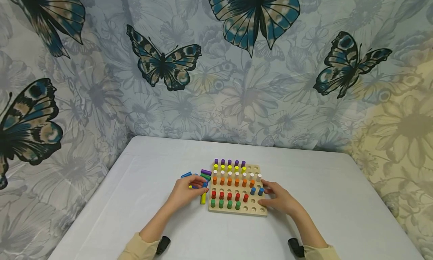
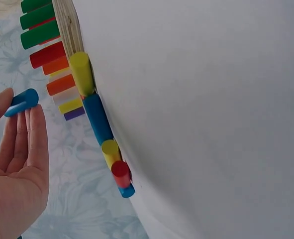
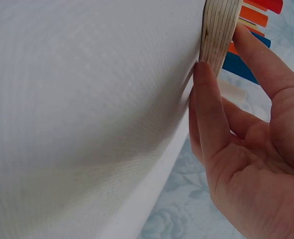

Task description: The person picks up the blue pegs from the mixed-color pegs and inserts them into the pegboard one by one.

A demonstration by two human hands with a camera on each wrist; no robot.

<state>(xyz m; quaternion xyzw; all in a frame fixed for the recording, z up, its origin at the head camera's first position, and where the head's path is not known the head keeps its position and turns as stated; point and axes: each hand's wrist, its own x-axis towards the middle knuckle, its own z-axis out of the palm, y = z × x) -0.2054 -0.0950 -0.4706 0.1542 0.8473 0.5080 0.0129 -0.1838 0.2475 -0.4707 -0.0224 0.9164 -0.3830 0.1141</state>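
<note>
My left hand (image 1: 185,192) pinches a blue peg (image 2: 23,101) between thumb and fingertips, just off the left side of a wooden pegboard (image 1: 236,213). At the board's right edge, my right hand (image 1: 280,199) grips with the thumb over the top and fingers along the side wall (image 3: 217,37). Rows of purple, yellow, white, orange, red and green pegs (image 1: 229,204) stand upright in the holes. Two blue pegs (image 1: 253,191) stand at the right end of the row between orange and red, close to my right hand.
Loose pegs lie left of the board, partly hidden by my left hand: a yellow one (image 1: 203,199), a purple one (image 1: 206,172), a green one (image 1: 205,176), several others. A red peg (image 2: 121,173) is among them. A white cloth (image 1: 331,215) covers the table; patterned walls stand behind.
</note>
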